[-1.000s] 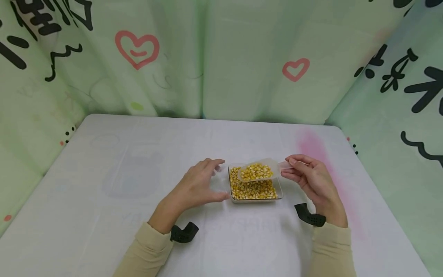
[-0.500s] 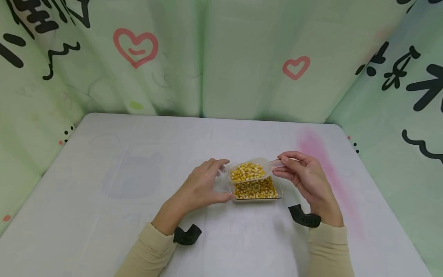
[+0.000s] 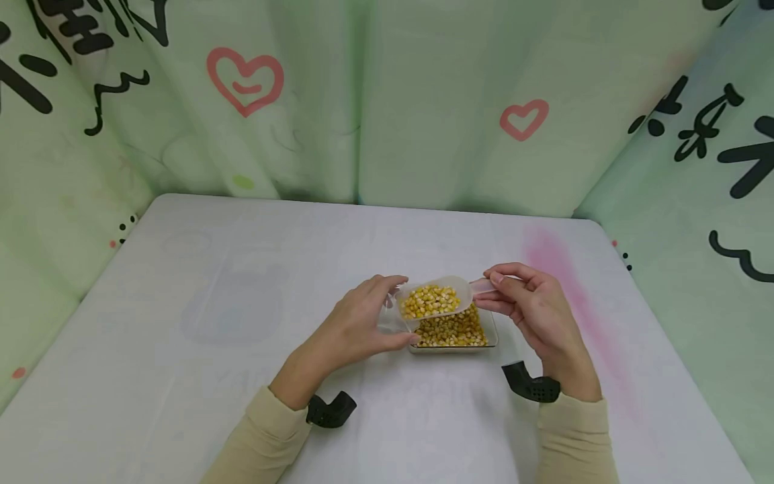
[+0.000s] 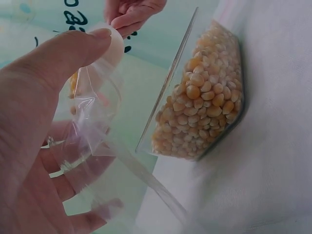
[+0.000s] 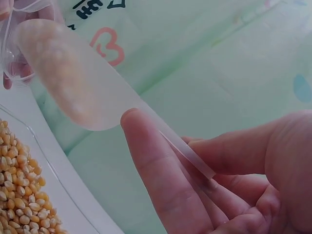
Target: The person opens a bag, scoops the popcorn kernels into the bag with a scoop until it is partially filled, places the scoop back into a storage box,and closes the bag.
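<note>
My left hand (image 3: pixel 357 319) holds a clear, crinkled plastic bag (image 4: pixel 92 122), thumb on one side and fingers spread round the other. With thumb and fingers, my right hand (image 3: pixel 538 302) pinches the handle of a translucent white scoop (image 3: pixel 464 290). Yellow corn kernels (image 3: pixel 431 302) fill the scoop, whose front end is right at the bag, between the left thumb and fingers. Below it stands a clear rectangular container (image 3: pixel 491 329) with more corn kernels (image 4: pixel 204 97) in it, partly covered by the scoop in the head view.
The table has a white cloth (image 3: pixel 242 390) with a pink stain (image 3: pixel 553 252) on the right. Green curtains (image 3: pixel 423 101) with red hearts and black lettering hang behind and at both sides. A black wrist strap (image 3: pixel 532 383) sits on each wrist.
My right hand has moved left with the corn-filled scoop, from over the container to the bag. My left hand has shifted slightly right, with the bag now right at the scoop's front.
</note>
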Available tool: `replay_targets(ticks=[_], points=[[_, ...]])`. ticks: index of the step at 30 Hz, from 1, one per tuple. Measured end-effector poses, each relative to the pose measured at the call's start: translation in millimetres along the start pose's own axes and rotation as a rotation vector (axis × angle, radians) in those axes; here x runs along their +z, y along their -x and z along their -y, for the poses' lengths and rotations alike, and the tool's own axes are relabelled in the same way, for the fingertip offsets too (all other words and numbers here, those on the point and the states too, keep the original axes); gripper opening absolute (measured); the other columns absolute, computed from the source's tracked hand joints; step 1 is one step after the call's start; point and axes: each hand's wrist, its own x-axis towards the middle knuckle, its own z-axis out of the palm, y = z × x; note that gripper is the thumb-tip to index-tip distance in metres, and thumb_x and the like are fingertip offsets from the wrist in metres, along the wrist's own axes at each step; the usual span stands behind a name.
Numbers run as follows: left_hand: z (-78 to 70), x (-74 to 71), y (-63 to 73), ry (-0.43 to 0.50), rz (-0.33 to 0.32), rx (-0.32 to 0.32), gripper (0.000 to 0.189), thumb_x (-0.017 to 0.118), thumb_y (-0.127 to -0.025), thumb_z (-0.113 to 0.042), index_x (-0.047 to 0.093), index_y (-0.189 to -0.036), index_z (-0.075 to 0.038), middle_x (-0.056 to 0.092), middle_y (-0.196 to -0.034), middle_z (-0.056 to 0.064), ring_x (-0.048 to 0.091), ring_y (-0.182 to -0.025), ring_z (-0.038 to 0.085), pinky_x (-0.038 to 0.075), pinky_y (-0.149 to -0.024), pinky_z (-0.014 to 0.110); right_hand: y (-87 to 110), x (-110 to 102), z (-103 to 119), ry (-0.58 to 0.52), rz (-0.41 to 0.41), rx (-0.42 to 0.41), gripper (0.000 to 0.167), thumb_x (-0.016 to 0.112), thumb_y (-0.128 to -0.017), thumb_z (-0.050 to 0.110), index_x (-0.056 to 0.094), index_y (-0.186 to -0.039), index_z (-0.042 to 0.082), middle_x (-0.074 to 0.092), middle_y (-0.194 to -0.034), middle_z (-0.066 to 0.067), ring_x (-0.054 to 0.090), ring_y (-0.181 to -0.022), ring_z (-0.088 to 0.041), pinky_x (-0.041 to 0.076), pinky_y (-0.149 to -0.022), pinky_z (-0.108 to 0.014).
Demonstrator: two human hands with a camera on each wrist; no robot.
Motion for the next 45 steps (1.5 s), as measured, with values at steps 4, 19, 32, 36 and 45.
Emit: replay_targets(ticks=[4,19,32,36,45], points=[[-0.2,0.3,-0.3,0.0,0.007,-0.008,0.081,0.08,-0.079,-0.046,0.046,-0.144,-0.014,0.06,-0.11,-0.002,0.056,-0.096,0.011,0.047,-0.078,0.031,1.4,2.7,2.2,0.031,-0.001,-0.008,0.012,0.057,-0.098,0.002,0.063,-0.105,-0.005,0.076,-0.092,-0.01,0.076,-0.079,-0.021,0.058,-0.077,-0.034],[-1.6,-1.4,-2.3,-0.01,0.002,0.017,0.078,0.078,-0.082,-0.048,0.046,-0.143,-0.011,0.061,-0.12,0.002,0.058,-0.099,0.016,0.05,-0.087,0.038,4.0,8.5,9.5,0.125,-0.044,-0.038,0.019,0.06,-0.098,0.007,0.06,-0.107,-0.01,0.075,-0.091,-0.009,0.076,-0.078,-0.021,0.058,-0.077,-0.035],[-1.3,-1.3,-0.9,0.015,0.007,0.003,0.076,0.077,-0.083,-0.046,0.046,-0.143,-0.011,0.062,-0.12,0.003,0.06,-0.102,0.02,0.05,-0.089,0.04,8.3,15.0,16.6,0.196,-0.06,-0.063,0.029,0.061,-0.097,0.01,0.056,-0.11,-0.015,0.075,-0.091,-0.008,0.076,-0.077,-0.022,0.058,-0.077,-0.035],[-1.3,-1.2,-0.9,0.009,0.015,-0.009,0.076,0.077,-0.083,-0.046,0.046,-0.143,-0.012,0.061,-0.124,0.003,0.059,-0.105,0.018,0.049,-0.092,0.041,9.1,16.7,17.8,0.226,-0.07,-0.06,0.027,0.061,-0.097,0.012,0.058,-0.109,-0.012,0.075,-0.092,-0.007,0.076,-0.077,-0.022,0.058,-0.078,-0.035],[-2.2,-2.6,-2.9,0.027,0.01,-0.002,0.074,0.077,-0.083,-0.045,0.047,-0.142,-0.012,0.062,-0.121,0.002,0.06,-0.103,0.017,0.051,-0.09,0.038,9.7,18.9,21.0,0.303,-0.081,-0.05,0.03,0.063,-0.097,0.016,0.059,-0.111,-0.01,0.076,-0.095,-0.008,0.076,-0.081,-0.025,0.058,-0.081,-0.035]])
